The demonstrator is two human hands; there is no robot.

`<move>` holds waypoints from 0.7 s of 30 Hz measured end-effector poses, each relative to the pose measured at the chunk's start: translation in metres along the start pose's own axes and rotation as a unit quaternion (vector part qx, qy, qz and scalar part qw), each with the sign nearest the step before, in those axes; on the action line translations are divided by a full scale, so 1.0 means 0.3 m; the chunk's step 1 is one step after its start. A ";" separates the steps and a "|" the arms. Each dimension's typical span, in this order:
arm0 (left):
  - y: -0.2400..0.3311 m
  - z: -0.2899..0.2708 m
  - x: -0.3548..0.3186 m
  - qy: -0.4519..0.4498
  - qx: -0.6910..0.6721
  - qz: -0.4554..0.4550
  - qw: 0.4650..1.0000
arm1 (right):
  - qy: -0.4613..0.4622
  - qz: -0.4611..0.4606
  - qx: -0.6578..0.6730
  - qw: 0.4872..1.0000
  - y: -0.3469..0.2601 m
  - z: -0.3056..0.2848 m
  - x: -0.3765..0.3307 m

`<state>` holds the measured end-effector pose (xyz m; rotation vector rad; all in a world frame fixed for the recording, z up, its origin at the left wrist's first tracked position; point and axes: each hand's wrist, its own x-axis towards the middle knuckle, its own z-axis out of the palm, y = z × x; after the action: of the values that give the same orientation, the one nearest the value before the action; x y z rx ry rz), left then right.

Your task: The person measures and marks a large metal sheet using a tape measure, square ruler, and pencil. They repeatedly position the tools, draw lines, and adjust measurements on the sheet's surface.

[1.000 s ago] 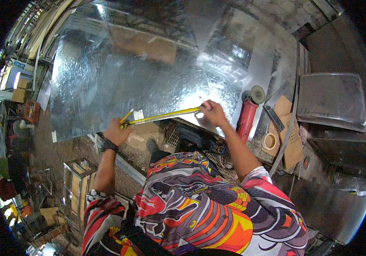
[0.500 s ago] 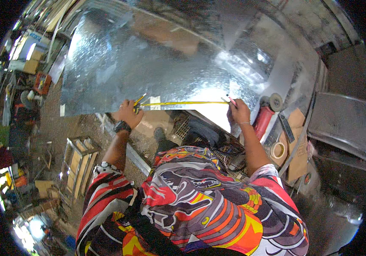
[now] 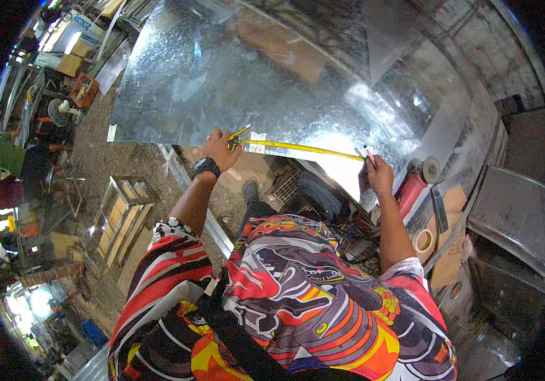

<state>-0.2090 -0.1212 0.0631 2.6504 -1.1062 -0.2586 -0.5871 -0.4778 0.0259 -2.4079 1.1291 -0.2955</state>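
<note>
A large shiny metal sheet (image 3: 234, 82) spreads out in front of me. Along its near edge runs the yellow blade of a tape measure (image 3: 304, 148), pulled out between my hands. My left hand (image 3: 219, 151), with a black watch on the wrist, is closed around the tape's case, which the fingers partly cover. A thin yellow stick with a pale tip (image 3: 240, 131) juts from the same hand; its kind is unclear. At the blade's other end my right hand (image 3: 380, 176) is closed on the tape and a pink pen-like marker (image 3: 369, 153).
Right of the sheet lie a red angle grinder (image 3: 412, 188), a roll of tape (image 3: 423, 240) and cardboard (image 3: 450, 254). A metal frame (image 3: 123, 219) stands on the floor at left. Beyond it, a person in green (image 3: 12, 155) is near an orange crate (image 3: 84, 90).
The whole view has turned, so sheet and hands appear shifted to the right, with the tape now slanting down rightward. Both hands keep their hold on the tape.
</note>
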 end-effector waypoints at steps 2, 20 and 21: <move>0.019 0.002 0.008 -0.004 0.010 -0.012 1.000 | 0.008 -0.007 0.024 1.000 0.012 0.009 -0.001; 0.124 -0.080 0.049 -0.090 0.035 -0.099 0.990 | 0.011 0.072 0.101 0.992 0.082 0.073 0.000; 0.124 -0.083 0.048 -0.095 0.034 -0.103 0.990 | 0.027 0.051 0.114 0.992 0.085 0.078 -0.004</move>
<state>-0.2174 -0.1526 0.0970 2.8517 -0.9057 -0.5327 -0.5961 -0.4838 -0.0068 -2.1475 1.1717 -0.4342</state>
